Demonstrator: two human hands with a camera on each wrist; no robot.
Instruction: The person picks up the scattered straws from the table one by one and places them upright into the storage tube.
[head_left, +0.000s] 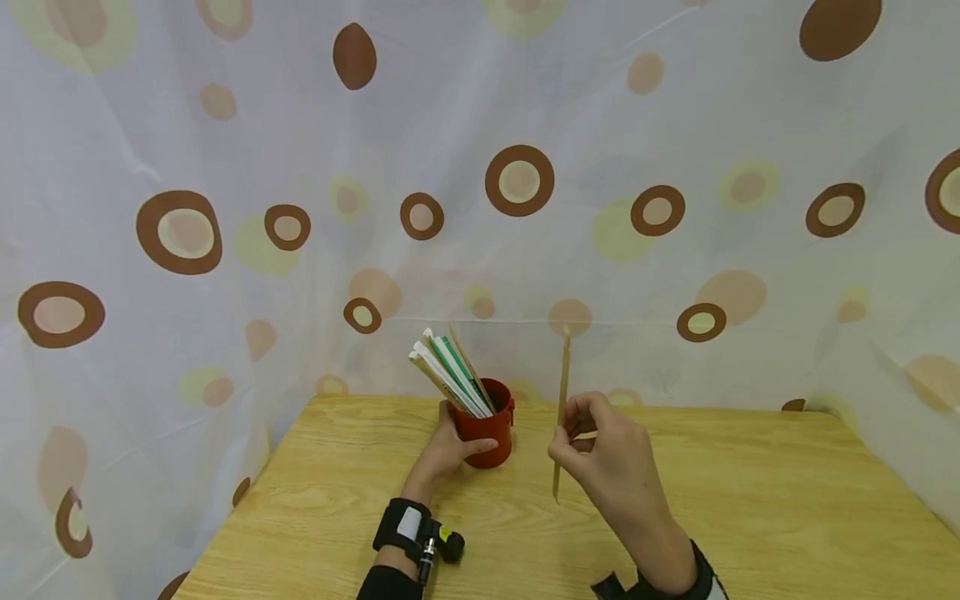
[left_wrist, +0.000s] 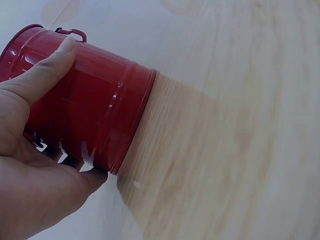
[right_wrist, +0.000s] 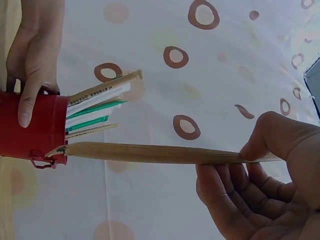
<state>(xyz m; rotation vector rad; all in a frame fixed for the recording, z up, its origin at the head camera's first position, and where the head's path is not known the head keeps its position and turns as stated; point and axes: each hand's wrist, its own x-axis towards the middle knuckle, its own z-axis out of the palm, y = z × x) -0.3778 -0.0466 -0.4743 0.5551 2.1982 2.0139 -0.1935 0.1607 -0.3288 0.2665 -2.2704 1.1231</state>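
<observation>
A small red metal pail (head_left: 483,442) stands upright on the wooden table, with small handle loops on its sides. My left hand (head_left: 442,454) grips it from the left, thumb (left_wrist: 47,72) across its wall and fingers round the other side. Slim paper-wrapped sticks (right_wrist: 95,107) in white, green and brown lean out of the pail's mouth. To the right, my right hand (head_left: 611,454) pinches a long tan paper-wrapped stick (head_left: 564,379) between thumb and fingertips. That stick is nearly vertical, above the table, its wrapper narrowing at the ends.
The light wooden table (head_left: 750,492) spreads out under both hands. Behind it hangs a pale curtain (head_left: 465,100) with brown and beige ring patterns, which also closes in the sides. Black straps with a small camera (head_left: 450,546) sit on the left wrist.
</observation>
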